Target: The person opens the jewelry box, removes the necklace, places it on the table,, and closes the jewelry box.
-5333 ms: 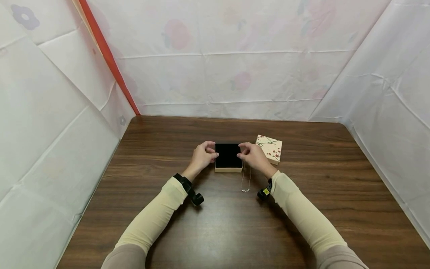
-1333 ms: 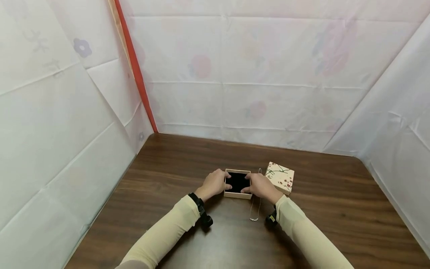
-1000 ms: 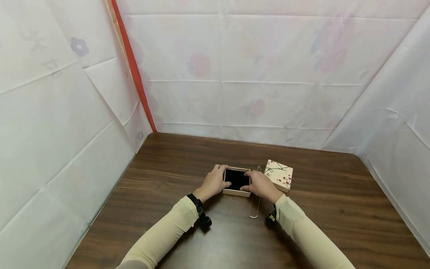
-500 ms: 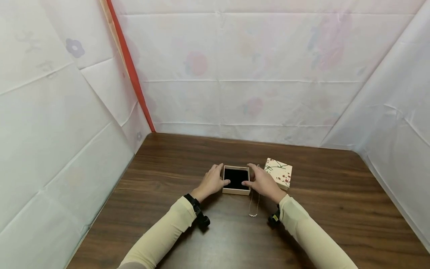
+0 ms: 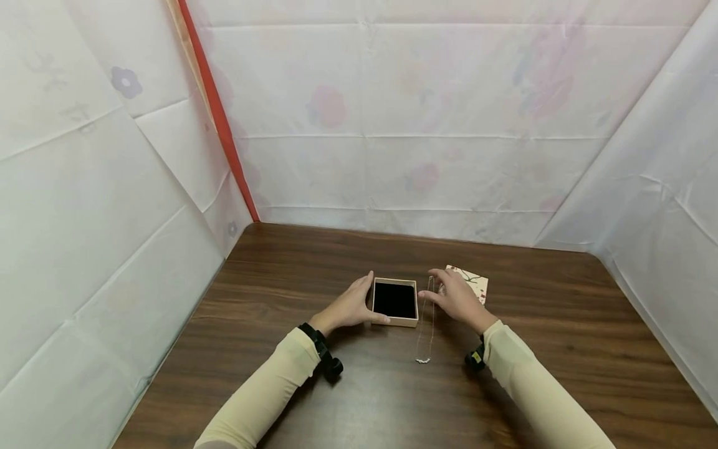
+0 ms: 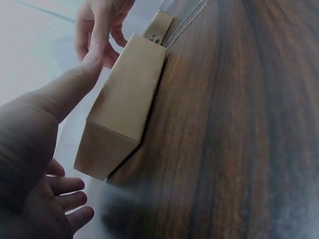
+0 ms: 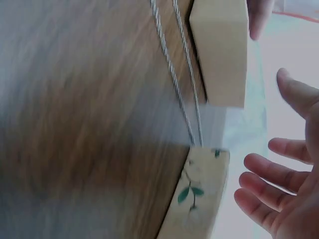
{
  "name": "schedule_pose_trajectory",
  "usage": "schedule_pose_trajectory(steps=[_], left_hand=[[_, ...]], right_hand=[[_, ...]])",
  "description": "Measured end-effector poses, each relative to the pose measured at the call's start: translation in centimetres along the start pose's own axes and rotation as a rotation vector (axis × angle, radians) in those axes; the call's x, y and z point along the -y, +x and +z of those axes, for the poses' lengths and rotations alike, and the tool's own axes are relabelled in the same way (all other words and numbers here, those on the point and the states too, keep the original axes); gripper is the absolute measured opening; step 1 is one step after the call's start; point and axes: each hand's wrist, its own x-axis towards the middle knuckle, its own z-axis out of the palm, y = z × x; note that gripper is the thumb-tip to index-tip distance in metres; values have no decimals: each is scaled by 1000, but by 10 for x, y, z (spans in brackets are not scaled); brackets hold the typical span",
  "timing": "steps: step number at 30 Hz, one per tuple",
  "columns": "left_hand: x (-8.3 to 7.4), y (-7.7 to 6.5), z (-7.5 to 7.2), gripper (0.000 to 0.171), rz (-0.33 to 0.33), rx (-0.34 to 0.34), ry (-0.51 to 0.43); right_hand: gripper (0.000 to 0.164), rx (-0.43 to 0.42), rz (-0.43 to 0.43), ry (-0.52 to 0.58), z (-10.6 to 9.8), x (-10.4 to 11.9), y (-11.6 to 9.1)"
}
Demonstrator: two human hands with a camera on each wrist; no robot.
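Observation:
A small cream box (image 5: 395,322) stands uncovered on the table, a black pad (image 5: 394,300) lying inside below its rim. My left hand (image 5: 352,304) is at the box's left side, fingers straight along it and thumb reaching across the front left corner. To the right of the box a thin silver necklace (image 5: 423,361) lies stretched lengthwise, its beaded part nearest me. My right hand (image 5: 457,299) hovers over the necklace's far end with fingers spread and relaxed; in the right wrist view nothing is between its fingers. Partly hidden behind that hand is the flower-printed lid (image 5: 475,284).
The dark wooden table (image 5: 314,255) is enclosed by white printed cloth (image 5: 359,162) at the back and sides. A red strip (image 5: 215,112) runs down the back left corner. Each wrist wears a black camera (image 5: 332,368).
Both hands were at the black pad, which sat level with the box's top and now lies lower inside. My right hand has left the box and moved right, over the necklace.

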Motion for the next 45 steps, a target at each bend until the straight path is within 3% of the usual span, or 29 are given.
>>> schedule_pose_trajectory(steps=[5,15,29,38,45], left_hand=[[3,0,5,129,24,50,-20],[9,1,7,131,9,93,-18],[1,4,7,131,17,73,57],[2,6,5,128,4,71,58],[4,8,4,128,7,46,98]], right_hand=[[69,31,13,-17,-5,-11,-2],[85,108,103,-21,-18,-29,-4],[99,139,105,-79,-25,-57,-3],[107,215,112,-130,-29,-70,-4],[110,290,125,-101,-29,-74,-3]])
